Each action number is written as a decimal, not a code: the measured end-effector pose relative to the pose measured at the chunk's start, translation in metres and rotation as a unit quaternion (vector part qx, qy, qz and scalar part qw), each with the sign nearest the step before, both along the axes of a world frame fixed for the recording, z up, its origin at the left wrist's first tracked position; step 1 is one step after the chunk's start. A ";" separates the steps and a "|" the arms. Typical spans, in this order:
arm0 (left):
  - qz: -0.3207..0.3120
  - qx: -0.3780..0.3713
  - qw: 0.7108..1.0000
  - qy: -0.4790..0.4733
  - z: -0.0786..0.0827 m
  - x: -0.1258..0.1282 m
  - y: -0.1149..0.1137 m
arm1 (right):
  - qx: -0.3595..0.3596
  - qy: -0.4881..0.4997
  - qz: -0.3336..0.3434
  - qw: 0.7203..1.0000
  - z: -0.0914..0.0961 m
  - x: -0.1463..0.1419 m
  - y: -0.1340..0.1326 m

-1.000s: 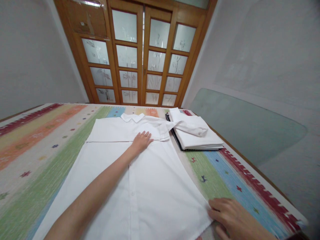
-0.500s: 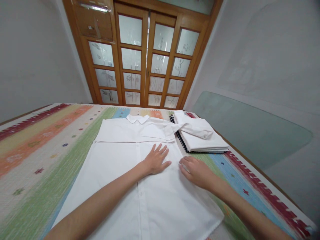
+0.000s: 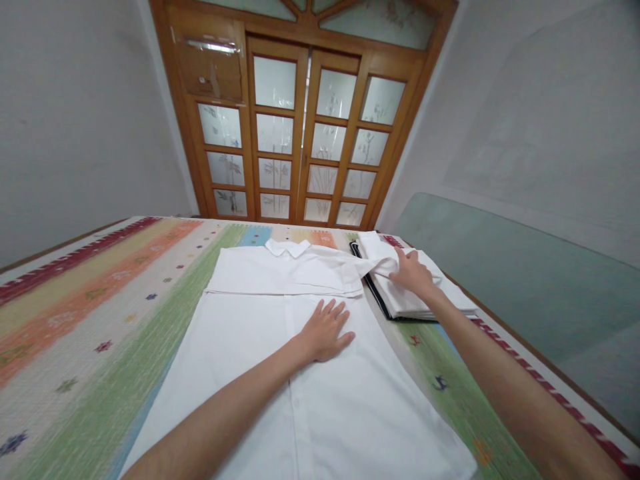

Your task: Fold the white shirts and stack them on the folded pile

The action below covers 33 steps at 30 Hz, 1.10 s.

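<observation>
A white collared shirt [image 3: 240, 360] lies spread out, its buttoned placket running down the middle and its collar at the far end. My left hand [image 3: 327, 331] rests flat on the shirt right of the placket, fingers spread. At the upper right, my right hand [image 3: 414, 272] has its fingers curled over the shirt's sleeve [image 3: 379, 265], which reaches across a stack of folded clothes [image 3: 453, 300]. The fingertips are partly hidden. White cloth tops the stack, with a dark edge showing beneath.
Beneath everything is a striped, patterned cloth [image 3: 95, 333] in green, orange, red and blue. A pale green panel [image 3: 510, 267] stands against the right wall. Wooden doors [image 3: 305, 133] with glass panes close off the far end.
My right hand has gone from the shirt's right side edge up and away to the sleeve over the stack. My left hand stays flat on the shirt. The view has tilted slightly upward.
</observation>
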State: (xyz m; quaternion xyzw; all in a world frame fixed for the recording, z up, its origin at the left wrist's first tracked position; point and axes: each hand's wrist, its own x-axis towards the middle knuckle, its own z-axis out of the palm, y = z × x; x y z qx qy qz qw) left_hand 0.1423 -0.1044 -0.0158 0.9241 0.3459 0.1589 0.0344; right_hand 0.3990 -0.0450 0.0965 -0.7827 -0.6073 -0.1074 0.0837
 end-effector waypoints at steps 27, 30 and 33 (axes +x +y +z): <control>0.153 -0.075 0.974 -0.149 0.032 0.037 0.127 | -0.100 0.088 0.001 0.991 -0.020 0.132 0.039; 0.123 -0.093 0.979 -0.134 0.030 0.045 0.153 | -0.087 0.061 -0.017 0.994 -0.025 0.130 0.046; 0.104 -0.102 0.981 -0.132 0.028 0.050 0.165 | -0.109 0.057 -0.042 0.992 -0.022 0.129 0.053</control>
